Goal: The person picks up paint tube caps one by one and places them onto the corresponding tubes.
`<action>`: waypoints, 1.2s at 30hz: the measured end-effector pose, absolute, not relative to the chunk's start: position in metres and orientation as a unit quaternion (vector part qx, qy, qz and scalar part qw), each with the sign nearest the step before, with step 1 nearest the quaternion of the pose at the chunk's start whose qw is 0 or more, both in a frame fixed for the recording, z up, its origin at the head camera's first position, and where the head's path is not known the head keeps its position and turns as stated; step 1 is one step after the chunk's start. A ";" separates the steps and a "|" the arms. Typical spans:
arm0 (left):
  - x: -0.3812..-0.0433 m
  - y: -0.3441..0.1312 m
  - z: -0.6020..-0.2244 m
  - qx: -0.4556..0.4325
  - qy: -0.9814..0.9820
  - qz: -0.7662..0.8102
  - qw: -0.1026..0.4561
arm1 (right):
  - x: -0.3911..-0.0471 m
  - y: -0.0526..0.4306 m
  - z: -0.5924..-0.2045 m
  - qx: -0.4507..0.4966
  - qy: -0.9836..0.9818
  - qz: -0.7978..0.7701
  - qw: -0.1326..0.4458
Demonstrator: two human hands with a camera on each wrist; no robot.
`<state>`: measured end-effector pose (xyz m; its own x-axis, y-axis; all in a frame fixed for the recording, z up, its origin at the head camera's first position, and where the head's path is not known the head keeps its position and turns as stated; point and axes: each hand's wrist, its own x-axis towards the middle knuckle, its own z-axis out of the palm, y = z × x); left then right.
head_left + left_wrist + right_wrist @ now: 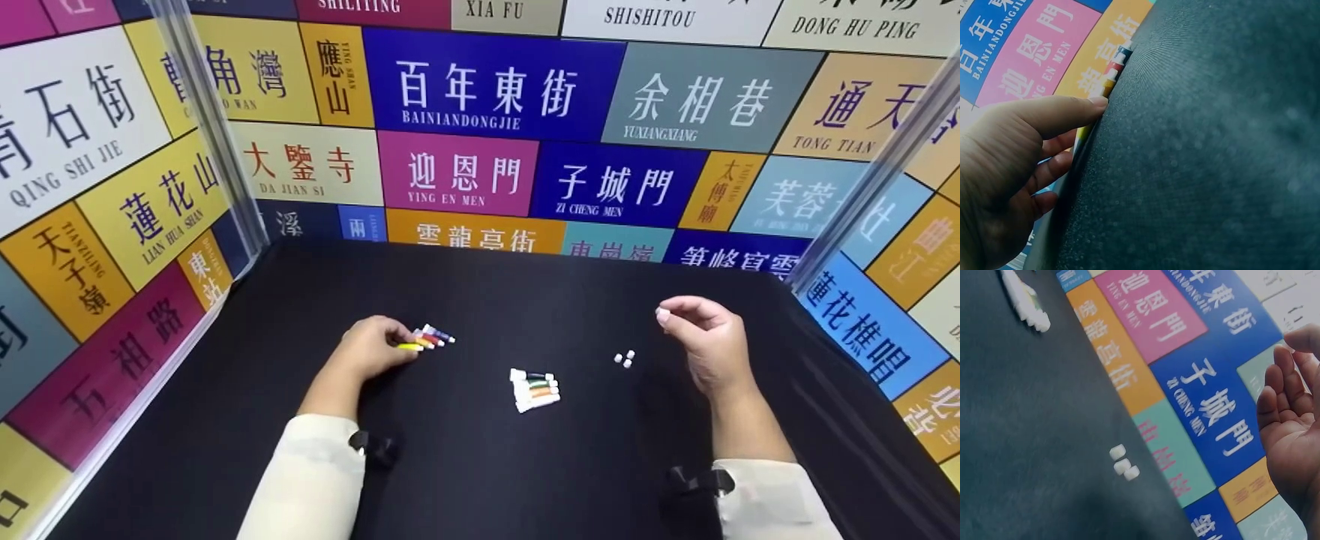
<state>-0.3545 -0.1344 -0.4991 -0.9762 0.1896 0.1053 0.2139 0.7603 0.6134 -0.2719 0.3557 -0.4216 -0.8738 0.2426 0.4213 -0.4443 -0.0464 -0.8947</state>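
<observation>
My left hand rests low over the black table at the left, thumb and fingers pinching a yellow paint tube. Beside that tube lie an orange tube, a red tube and a blue tube, their white caps pointing right. In the left wrist view the thumb covers part of the yellow tube. Raised at the right, my right hand holds a small white cap between thumb and index finger. Three similar white caps lie on the cloth to its left.
Between the hands, a row of several paint tubes, black, green, orange and white, lies side by side on the black tablecloth. Walls with printed street-name signs enclose the table at the back and sides. Clear upright strips stand at the back corners.
</observation>
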 end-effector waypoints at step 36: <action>-0.356 -0.134 -0.500 -0.093 -0.920 -0.381 0.010 | -0.215 0.298 -0.357 0.373 -0.584 0.666 0.275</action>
<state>-0.3561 -0.1342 -0.4997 -0.9825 0.1635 0.0892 0.1787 0.6923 0.6991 -0.2147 0.2980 -0.3575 -0.5702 -0.0695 0.8185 -0.8023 -0.1671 -0.5731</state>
